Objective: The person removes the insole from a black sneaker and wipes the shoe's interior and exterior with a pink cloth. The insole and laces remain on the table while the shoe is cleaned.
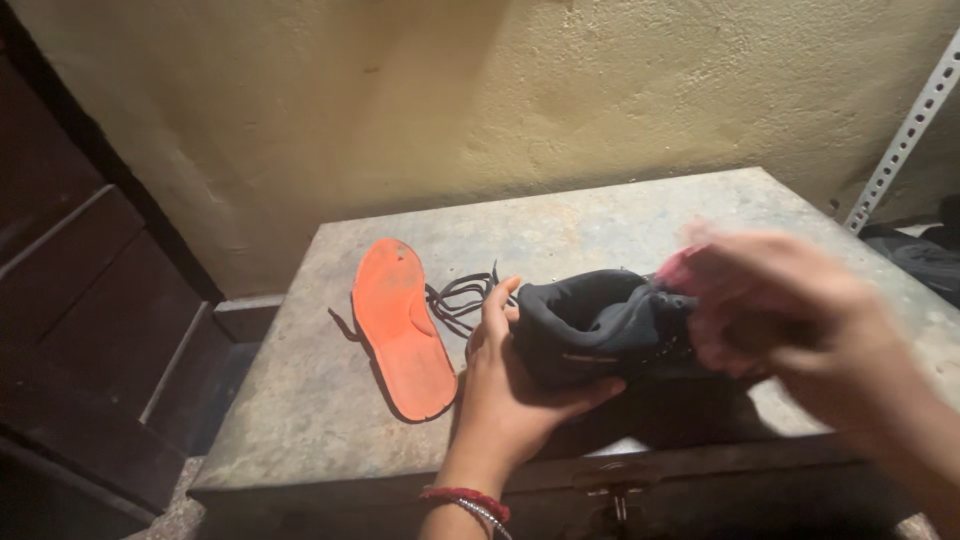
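My left hand (505, 375) grips a black shoe (590, 325) from below and the side, holding it just above a grey metal trunk lid (330, 400). Dark laces (462, 297) trail from the shoe toward the left. My right hand (775, 320) is blurred by motion at the shoe's right end, with something pink (682, 265) at its fingertips; I cannot tell whether it grips the shoe. An orange insole (402, 325) lies flat on the lid, left of my left hand.
The trunk has a metal latch (612, 490) at its front edge. A rough yellow wall (500, 90) stands behind. Dark wooden panels (90, 300) are at the left, and a perforated metal rail (905, 135) leans at the right, with dark cloth (925, 255) beneath it.
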